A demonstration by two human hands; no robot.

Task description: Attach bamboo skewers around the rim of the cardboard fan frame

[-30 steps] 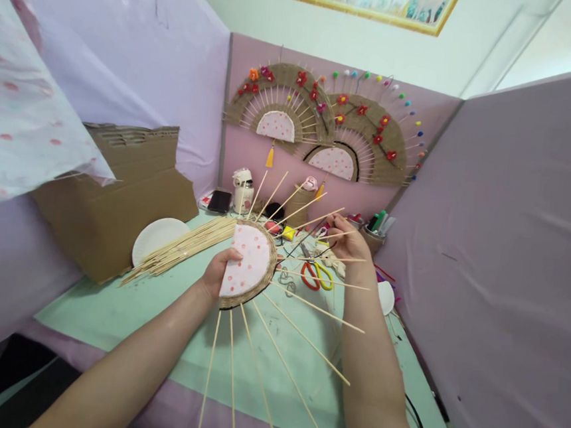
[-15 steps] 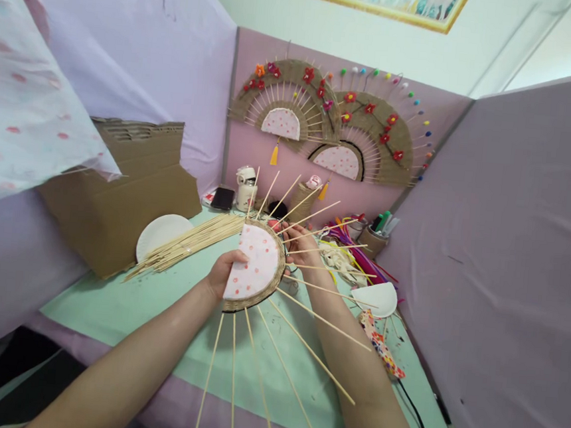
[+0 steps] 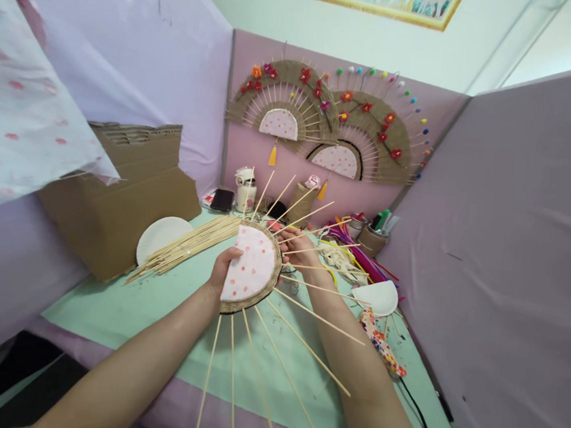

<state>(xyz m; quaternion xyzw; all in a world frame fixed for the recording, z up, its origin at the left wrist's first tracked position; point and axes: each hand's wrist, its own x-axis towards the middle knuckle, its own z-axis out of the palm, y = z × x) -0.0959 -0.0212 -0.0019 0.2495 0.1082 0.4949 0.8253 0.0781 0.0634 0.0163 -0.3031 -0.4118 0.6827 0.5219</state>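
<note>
My left hand (image 3: 222,272) grips the straight side of a half-round fan (image 3: 252,264), its thumb on the front. White cloth with pink dots covers the fan's face, and twine edges the curve. Thin bamboo sticks (image 3: 323,312) radiate from that edge, and black cord (image 3: 227,313) runs along the lower rim. At the curved edge on the right, my right hand (image 3: 297,245) has its fingers bent close together, partly behind the sticks. The black cord it drew out earlier lies in these fingers, though the fan and sticks mostly hide it there.
Bundled bamboo sticks (image 3: 187,249) lie across a white paper plate (image 3: 156,239), beside cardboard (image 3: 116,206). At right are a folded white plate (image 3: 377,296), a flowery tool with a cable (image 3: 381,342) and a pen holder (image 3: 374,238). Two finished fans (image 3: 367,134) hang behind.
My right hand has come left from out past the stick tips to the fan's curved edge, bringing the cord in. The left hand keeps its grip on the fan.
</note>
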